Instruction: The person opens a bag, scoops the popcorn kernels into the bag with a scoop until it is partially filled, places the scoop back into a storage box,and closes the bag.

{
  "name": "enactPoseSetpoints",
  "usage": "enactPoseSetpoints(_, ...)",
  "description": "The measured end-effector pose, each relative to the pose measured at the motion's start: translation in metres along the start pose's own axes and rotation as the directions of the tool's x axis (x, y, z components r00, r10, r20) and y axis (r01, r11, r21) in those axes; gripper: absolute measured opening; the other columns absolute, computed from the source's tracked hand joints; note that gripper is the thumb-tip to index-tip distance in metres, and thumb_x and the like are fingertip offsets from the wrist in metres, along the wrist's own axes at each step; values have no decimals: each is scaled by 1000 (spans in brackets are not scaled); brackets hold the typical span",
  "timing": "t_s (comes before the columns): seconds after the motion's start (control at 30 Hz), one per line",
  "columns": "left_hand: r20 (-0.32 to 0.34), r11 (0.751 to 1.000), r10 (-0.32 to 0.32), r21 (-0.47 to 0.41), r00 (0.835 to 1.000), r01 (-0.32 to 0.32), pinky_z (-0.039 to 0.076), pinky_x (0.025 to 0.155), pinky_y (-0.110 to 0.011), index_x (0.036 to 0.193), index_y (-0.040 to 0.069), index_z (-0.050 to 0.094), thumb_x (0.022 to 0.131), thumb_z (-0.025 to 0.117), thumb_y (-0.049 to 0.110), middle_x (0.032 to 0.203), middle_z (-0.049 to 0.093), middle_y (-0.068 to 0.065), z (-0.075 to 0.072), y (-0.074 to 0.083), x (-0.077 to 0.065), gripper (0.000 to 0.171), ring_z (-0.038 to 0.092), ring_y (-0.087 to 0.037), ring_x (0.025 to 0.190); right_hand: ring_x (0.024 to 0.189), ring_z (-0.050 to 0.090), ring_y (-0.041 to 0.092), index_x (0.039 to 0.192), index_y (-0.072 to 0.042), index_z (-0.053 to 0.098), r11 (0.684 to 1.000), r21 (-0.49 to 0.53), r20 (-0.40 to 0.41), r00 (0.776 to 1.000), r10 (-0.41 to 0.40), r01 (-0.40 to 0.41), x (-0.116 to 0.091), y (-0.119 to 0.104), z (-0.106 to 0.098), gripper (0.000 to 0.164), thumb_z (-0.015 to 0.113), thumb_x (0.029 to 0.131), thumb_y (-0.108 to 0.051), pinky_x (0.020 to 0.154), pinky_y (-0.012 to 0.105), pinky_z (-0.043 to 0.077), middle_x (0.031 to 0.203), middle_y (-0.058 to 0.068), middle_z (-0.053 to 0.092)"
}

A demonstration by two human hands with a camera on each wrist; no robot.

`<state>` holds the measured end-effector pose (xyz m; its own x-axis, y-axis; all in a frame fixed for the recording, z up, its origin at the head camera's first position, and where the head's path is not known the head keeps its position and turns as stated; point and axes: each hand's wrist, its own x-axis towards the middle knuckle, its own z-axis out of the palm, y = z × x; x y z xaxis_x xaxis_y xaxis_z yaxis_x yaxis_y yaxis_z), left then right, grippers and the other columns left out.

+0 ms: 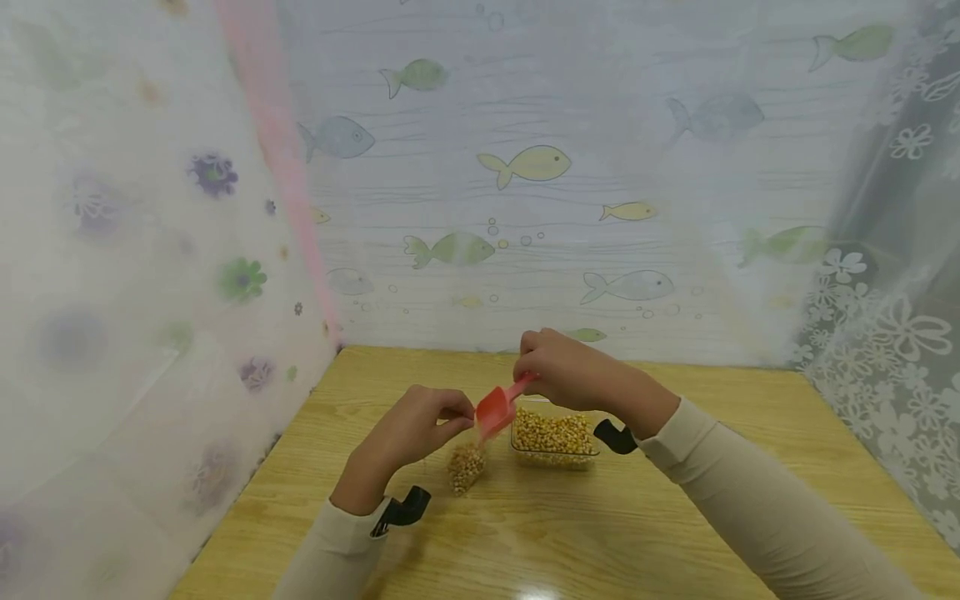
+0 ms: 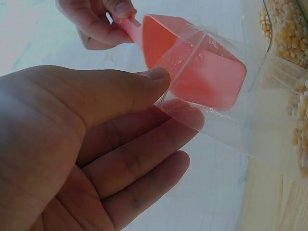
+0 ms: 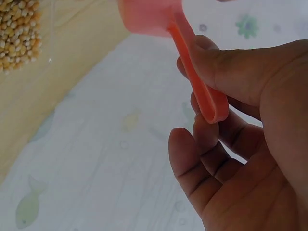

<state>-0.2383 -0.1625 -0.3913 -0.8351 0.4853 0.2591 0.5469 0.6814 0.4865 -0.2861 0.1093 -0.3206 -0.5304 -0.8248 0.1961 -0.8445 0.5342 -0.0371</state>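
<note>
My left hand [image 1: 408,429] pinches the rim of a clear plastic bag [image 2: 262,120] between thumb and fingers. Pale yellow corn kernels [image 1: 467,467] fill the bag's lower part, close to the tabletop. My right hand [image 1: 573,373] grips a pink scoop [image 1: 495,412] by its handle [image 3: 192,67], thumb on one side and fingers on the other. In the left wrist view the tilted scoop bowl [image 2: 216,79] reaches into the bag's mouth, and no kernels show in it. A clear container [image 1: 555,452] of corn kernels [image 1: 553,431] stands right of the bag, below my right hand.
A wood-grain table [image 1: 645,533] lies under everything. Behind it hangs a pale curtain [image 1: 480,100] printed with fish, and a flowered sheet [image 1: 150,350] borders the left side. Another flowered curtain [image 1: 911,333] is at the right. Black wrist mounts [image 1: 411,507] stick out from both sleeves.
</note>
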Motion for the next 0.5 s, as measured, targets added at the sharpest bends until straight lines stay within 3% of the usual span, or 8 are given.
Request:
enactPoseSetpoints(0.17,2,1000,3,10,1000,-3,61,84,-30,102,20,77,98,74,20,100,76,10,-1,0,-1,5,73,-7,92,86,51,12,102,-15,80,997,76,-57,998,8,-3,-14,11,6,11,80,93,-22,77,29,49,95,-4,60)
enactPoseSetpoints(0.5,0,1000,-7,22,1000,7,60,84,-30,102,22,76,98,74,20,102,76,11,1,-2,-1,5,73,-6,93,83,50,11,104,-13,79,975,209,-181,978,108,-69,-45,33,23,12,80,92,-15,72,28,48,94,-5,57)
